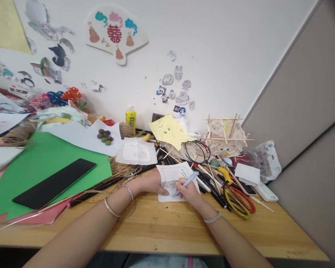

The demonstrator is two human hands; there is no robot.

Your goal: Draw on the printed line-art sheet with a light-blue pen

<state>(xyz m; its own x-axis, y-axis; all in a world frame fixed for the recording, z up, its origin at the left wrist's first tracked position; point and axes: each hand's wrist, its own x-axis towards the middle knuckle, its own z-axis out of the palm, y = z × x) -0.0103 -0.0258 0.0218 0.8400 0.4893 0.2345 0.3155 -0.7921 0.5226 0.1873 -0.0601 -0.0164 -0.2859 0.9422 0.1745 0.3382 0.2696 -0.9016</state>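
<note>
A small white sheet of paper (167,197) with a black line drawing and some handwriting lies on the wooden table in front of me. My left hand (152,182) rests flat on its left edge, thumb stretched over the paper. The other fingers of that hand are partly hidden from view. Pinched in my right hand (188,191) is a light blue pen (191,178), tilted up to the right. Its tip is down at the lower part of the drawing. Just behind lies another drawn sheet with a patterned border (136,152).
Pens and markers (212,186) pile up behind and right of the paper, beside yellow- and red-handled scissors (238,203). A stick frame (226,136) stands behind them. At left, a black slab (56,182) lies on green paper (44,149). A yellow bottle (131,118) stands by the wall.
</note>
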